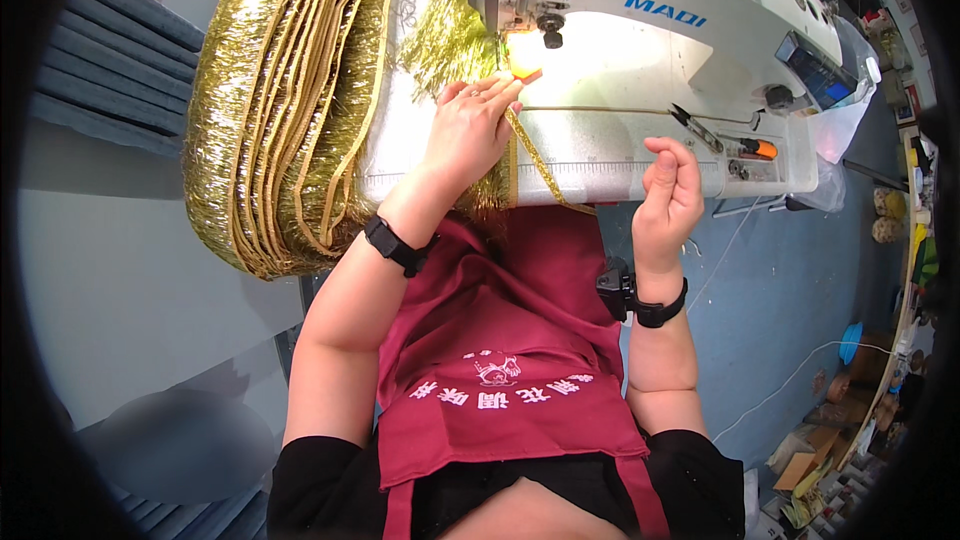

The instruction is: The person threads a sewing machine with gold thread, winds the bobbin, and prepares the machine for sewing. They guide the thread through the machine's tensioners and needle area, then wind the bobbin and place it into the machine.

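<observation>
My left hand (472,125) lies with its fingers stretched out on the sewing machine bed, just in front of the lit needle area. Under and beside it is gold tinsel fringe (445,40). A narrow gold sequin-like trim (535,155) runs from beside these fingers down over the bed's front edge. My right hand (668,195) is raised off the bed's front edge, its fingers curled in and the thumb against them. Whether anything is inside those fingers is hidden. The white sewing machine (640,50) stands ahead, an orange-yellow piece (525,58) close to its needle.
A thick folded bundle of gold tinsel fringe (290,110) hangs over the left side. Thread snips (697,128) and an orange-handled tool (755,147) lie at the bed's right end. A small control panel (815,70) and a clear plastic bag (850,105) are beyond them.
</observation>
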A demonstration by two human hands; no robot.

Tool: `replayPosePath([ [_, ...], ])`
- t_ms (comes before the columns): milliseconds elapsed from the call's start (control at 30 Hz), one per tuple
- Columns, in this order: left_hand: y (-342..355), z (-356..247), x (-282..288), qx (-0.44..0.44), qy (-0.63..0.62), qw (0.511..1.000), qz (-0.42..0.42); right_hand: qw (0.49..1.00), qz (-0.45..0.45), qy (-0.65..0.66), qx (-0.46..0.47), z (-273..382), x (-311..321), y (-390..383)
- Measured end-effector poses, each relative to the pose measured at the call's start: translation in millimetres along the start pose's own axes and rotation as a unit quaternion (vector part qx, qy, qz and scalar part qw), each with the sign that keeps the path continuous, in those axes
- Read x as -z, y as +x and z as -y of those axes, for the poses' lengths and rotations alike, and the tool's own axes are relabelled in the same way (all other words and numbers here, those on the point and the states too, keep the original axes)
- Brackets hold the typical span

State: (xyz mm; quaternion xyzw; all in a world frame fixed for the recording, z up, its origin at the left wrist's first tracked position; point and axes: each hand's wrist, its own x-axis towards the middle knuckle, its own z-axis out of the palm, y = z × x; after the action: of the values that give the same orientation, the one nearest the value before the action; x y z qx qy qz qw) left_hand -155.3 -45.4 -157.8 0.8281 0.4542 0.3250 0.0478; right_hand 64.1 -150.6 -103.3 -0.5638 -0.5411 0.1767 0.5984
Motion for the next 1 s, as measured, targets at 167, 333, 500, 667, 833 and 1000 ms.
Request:
replayPosePath([
  [167,0,-1,7,-0.013,-0.014,1.000,0.000,1.000,0.008,-0.003,-0.008,-1,0,0],
  [333,-21,-14,23,-0.053,0.064,0.996,-0.018,1.000,0.019,-0.004,0.001,-4,2,0],
  [500,-46,-28,27,-0.071,0.085,0.994,0.001,1.000,0.021,-0.004,0.005,-5,3,-1],
  [667,-54,-30,23,-0.095,0.101,0.990,0.011,1.000,0.025,-0.006,0.007,-4,2,-1],
  [833,-54,-28,21,-0.091,0.088,0.992,0.016,1.000,0.027,-0.003,0.015,-4,2,-1],
  [1000,-54,-29,19,-0.091,0.089,0.992,0.012,1.000,0.028,-0.007,0.009,-4,2,-2],
])
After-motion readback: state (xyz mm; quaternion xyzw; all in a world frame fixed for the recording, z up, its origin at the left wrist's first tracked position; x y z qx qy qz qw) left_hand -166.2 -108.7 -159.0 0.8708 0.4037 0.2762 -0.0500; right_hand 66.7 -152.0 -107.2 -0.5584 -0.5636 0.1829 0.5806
